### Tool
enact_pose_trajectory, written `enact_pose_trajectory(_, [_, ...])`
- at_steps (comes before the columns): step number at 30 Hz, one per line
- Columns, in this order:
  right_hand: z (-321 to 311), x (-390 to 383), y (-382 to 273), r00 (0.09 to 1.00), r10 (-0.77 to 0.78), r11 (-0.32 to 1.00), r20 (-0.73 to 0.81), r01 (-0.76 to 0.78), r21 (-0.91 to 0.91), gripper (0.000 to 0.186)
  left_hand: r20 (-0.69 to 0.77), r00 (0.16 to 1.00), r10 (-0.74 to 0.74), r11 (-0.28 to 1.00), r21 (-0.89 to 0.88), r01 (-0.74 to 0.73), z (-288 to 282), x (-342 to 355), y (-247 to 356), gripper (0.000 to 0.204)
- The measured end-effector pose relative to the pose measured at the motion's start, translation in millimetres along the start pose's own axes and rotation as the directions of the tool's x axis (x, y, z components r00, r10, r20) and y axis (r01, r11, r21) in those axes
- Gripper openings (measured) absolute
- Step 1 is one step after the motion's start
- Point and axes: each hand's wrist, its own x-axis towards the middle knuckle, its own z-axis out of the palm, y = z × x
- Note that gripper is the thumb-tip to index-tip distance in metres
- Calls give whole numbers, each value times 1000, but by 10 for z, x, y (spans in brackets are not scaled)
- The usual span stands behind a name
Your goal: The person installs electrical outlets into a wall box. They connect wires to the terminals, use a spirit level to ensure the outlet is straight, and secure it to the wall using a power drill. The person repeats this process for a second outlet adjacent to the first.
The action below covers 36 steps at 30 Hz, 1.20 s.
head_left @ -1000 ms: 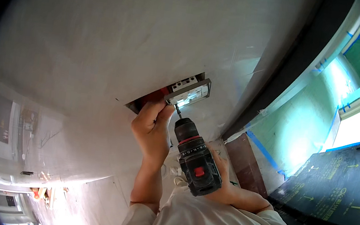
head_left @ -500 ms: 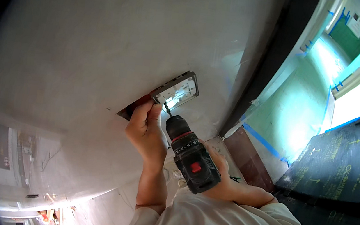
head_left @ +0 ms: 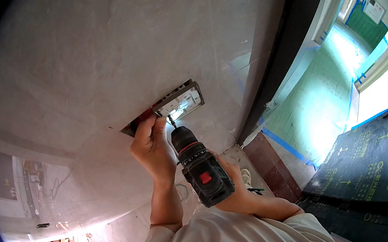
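An electrical wall plate with a grey frame and a pale, brightly lit inside sits tilted over a cut-out in the wall. Some red shows in that opening. With thumb and fingers pinched together, my left hand grips the plate's lower left corner. My right hand is wrapped round a black cordless drill with a red button; its handle is hidden. The thin driver bit points at the plate's lower edge, beside my left fingertips. Whether the tip touches a screw is too small to tell.
A dark door frame stands right of the wall. Beyond it runs a floor with green covering edged in blue tape. A black protective board leans at the right. A shoe shows on the floor below.
The whole view has shifted a little, so the plate and drill appear slightly further left. Both hands keep the same hold, and the bit stays at the plate's lower edge.
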Motion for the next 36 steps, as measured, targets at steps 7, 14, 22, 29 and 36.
enact_pose_trajectory(7, [-4,22,-18,998,-64,997,-21,63,-54,62,-7,1000,-3,1000,15,4,15,-11,19,7])
enact_pose_trajectory(14, [73,-21,78,999,-24,993,-32,28,119,60,10,1000,-6,990,142,4,-80,26,-3,13])
enact_pose_trajectory(22, [-41,71,75,997,-75,996,-20,74,-40,85,318,940,122,982,100,-162,-562,-364,1041,38])
enact_pose_trajectory(29, [-9,90,163,986,-165,985,-27,164,-49,88,529,811,249,865,255,-432,-507,-318,1054,40])
enact_pose_trajectory(36, [-52,41,151,988,-147,979,-53,137,-148,88,572,711,409,738,250,-626,-466,-247,950,29])
